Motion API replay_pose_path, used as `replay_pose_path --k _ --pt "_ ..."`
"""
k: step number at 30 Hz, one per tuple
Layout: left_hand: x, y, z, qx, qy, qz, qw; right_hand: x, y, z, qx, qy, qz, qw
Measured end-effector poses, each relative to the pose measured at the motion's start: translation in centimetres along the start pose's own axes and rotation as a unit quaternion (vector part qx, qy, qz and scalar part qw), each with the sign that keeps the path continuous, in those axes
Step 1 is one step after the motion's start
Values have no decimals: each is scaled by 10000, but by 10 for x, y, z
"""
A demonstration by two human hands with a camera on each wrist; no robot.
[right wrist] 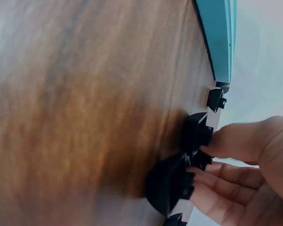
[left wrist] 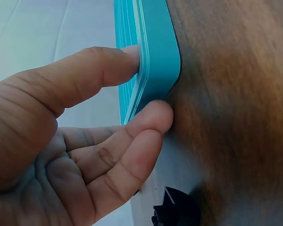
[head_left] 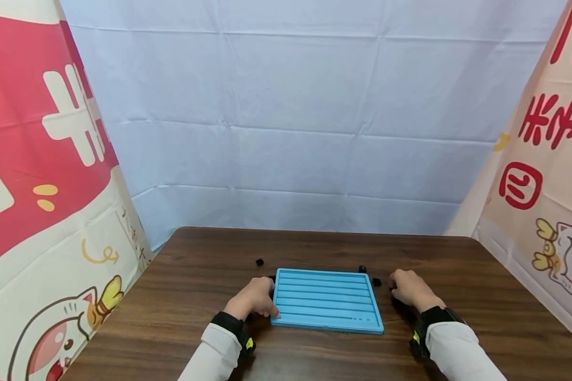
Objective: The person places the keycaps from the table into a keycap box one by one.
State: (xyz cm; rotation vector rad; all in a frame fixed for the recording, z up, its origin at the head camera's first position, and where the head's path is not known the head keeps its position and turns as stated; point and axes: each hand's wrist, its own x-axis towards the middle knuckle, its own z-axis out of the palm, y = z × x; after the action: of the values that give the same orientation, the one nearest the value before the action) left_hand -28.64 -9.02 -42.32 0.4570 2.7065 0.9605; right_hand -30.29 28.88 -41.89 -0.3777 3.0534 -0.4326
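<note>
A shallow light-blue ridged tray [head_left: 325, 300] lies on the brown table. My left hand [head_left: 256, 297] pinches its near left corner. In the left wrist view the thumb [left wrist: 115, 63] bends over the rim and the fingertips meet the outer wall. My right hand [head_left: 410, 288] is down at the table, right of the tray. In the right wrist view its thumb and fingertips pinch at small black pieces with square stubs, the thumb at one piece [right wrist: 195, 132] and the fingertips at a larger-looking one [right wrist: 167, 183]. A third shows partly hidden between them.
Several more black pieces lie around the tray: one at the far left [head_left: 259, 262], one behind its far right corner [head_left: 363, 269], another [head_left: 377, 282] beside it. A black piece [left wrist: 177, 207] also sits near my left fingers. A pale cloth backdrop [head_left: 291, 132] hangs behind the table.
</note>
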Motion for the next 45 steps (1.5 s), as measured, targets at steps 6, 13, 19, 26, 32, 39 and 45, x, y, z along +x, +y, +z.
replay_pose_path --k 6,13,19,26,32,39,45 --pt "0 1 3 -76 -1 -48 10000 -1 2 -2 94 6 -20 10000" --pt "2 3 4 -161 58 -164 9997 -2 1 -2 170 -48 88 9998" --pt "1 6 5 -164 80 -223 9996 -4 0 -2 152 -38 132 9998" --pt "0 11 5 76 176 -244 9995 -5 0 -2 206 -3 48 9998" --pt "0 14 5 158 180 -340 9991 -5 1 -4 173 -44 37 9998" --pt "0 15 6 156 167 -366 9991 -5 -1 -3 258 80 46 9996" --pt "-3 13 7 206 223 -310 9991 -7 -8 0 300 280 -105 9991"
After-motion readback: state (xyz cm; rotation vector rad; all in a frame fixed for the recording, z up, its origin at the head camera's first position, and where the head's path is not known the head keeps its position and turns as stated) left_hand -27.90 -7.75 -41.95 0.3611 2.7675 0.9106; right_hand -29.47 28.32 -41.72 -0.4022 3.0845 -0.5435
